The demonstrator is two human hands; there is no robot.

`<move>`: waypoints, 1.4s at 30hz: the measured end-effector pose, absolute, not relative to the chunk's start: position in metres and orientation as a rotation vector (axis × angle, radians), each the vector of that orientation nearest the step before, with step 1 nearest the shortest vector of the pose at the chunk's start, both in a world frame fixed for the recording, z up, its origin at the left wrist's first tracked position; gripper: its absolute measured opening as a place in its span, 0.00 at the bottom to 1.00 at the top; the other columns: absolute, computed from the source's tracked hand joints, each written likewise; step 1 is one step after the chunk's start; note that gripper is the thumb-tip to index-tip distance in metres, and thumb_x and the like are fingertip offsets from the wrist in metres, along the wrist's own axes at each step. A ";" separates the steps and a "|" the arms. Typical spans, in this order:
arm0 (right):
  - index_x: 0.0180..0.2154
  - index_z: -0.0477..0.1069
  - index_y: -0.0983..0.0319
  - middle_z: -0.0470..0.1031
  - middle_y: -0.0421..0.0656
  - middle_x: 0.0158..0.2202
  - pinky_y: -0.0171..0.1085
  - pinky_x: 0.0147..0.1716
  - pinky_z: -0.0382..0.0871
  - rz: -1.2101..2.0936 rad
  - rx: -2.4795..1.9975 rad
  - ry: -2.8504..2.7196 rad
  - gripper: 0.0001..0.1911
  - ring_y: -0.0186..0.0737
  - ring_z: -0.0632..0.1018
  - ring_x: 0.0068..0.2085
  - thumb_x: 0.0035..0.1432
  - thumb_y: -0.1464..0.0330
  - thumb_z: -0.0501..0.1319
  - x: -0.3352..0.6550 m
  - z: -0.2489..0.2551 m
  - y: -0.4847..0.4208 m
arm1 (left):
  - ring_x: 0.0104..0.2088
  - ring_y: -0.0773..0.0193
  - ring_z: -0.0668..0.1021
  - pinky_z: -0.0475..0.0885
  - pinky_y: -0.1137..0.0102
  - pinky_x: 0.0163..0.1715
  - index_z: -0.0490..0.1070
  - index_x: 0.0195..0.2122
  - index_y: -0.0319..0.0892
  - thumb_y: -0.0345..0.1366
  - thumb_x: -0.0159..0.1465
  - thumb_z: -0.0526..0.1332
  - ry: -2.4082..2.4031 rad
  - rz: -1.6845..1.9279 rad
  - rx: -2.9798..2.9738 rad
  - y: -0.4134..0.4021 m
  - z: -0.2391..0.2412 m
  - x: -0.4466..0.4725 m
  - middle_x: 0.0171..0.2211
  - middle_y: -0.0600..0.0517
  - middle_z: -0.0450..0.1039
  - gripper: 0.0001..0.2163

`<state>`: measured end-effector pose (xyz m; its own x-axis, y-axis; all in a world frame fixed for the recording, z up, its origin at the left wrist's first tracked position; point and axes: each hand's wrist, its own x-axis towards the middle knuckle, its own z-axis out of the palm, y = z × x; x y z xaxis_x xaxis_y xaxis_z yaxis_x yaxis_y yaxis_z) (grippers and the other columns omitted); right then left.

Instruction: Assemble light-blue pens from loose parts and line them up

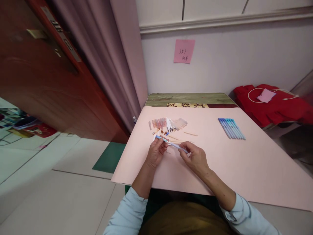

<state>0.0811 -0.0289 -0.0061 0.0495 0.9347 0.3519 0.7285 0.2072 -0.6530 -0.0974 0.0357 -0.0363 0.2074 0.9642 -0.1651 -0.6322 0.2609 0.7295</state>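
Between my two hands, above the near part of the table, a pale blue pen (pixel 174 145) is held at a slant. My left hand (pixel 156 152) is closed around its bright blue end. The fingers of my right hand (pixel 194 156) pinch its other, pale end. Just beyond lie loose pen parts: pinkish clear tubes (pixel 159 123), white refills with dark tips (pixel 169 124), and frosted clear pieces (pixel 181 123). Thin beige sticks (pixel 190 133) and small brown bits (pixel 162 132) are scattered nearer my hands.
A neat row of several blue pens (pixel 231 129) lies on the right of the pink-covered table (pixel 256 173). Red cloth (pixel 276 104) with a white cable is beyond the right edge. A wall (pixel 215 62) with a pink note (pixel 184 51) stands behind; a curtain (pixel 110 55) hangs left.
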 end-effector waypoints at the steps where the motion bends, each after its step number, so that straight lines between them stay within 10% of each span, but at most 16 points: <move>1: 0.35 0.73 0.58 0.76 0.38 0.29 0.32 0.29 0.62 0.317 -1.563 -1.729 0.07 0.35 0.73 0.28 0.57 0.65 0.58 0.082 -0.006 -0.027 | 0.25 0.73 0.76 0.71 0.82 0.22 0.72 0.36 0.36 0.35 0.57 0.68 0.697 1.201 0.584 0.037 -0.036 -0.096 0.32 0.50 0.77 0.10; 24: 0.41 0.75 0.60 0.79 0.43 0.37 0.34 0.33 0.71 0.269 -1.295 -1.347 0.12 0.35 0.76 0.30 0.60 0.61 0.61 0.113 -0.035 0.055 | 0.24 0.72 0.76 0.72 0.79 0.22 0.72 0.34 0.36 0.38 0.50 0.73 0.697 1.377 0.508 0.101 -0.022 -0.009 0.27 0.54 0.74 0.15; 38: 0.23 0.72 0.61 0.72 0.39 0.19 0.31 0.25 0.65 0.558 -1.446 -1.264 0.23 0.32 0.71 0.21 0.63 0.54 0.55 0.110 -0.030 0.046 | 0.36 0.64 0.79 0.77 0.74 0.29 0.77 0.36 0.38 0.40 0.54 0.70 0.711 1.335 0.557 0.089 -0.022 -0.013 0.37 0.48 0.77 0.13; 42: 0.41 0.73 0.62 0.73 0.37 0.22 0.31 0.26 0.66 0.570 -1.442 -1.305 0.18 0.34 0.73 0.24 0.60 0.54 0.59 0.109 -0.029 0.046 | 0.32 0.67 0.78 0.75 0.76 0.29 0.77 0.35 0.37 0.40 0.54 0.70 0.751 1.355 0.580 0.090 -0.022 -0.014 0.35 0.48 0.78 0.12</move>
<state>0.1088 0.0459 -0.0288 0.2890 0.9125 0.2895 0.4074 0.1565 -0.8998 -0.0144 0.0901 -0.0221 0.0498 0.9888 -0.1408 -0.6441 0.1396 0.7521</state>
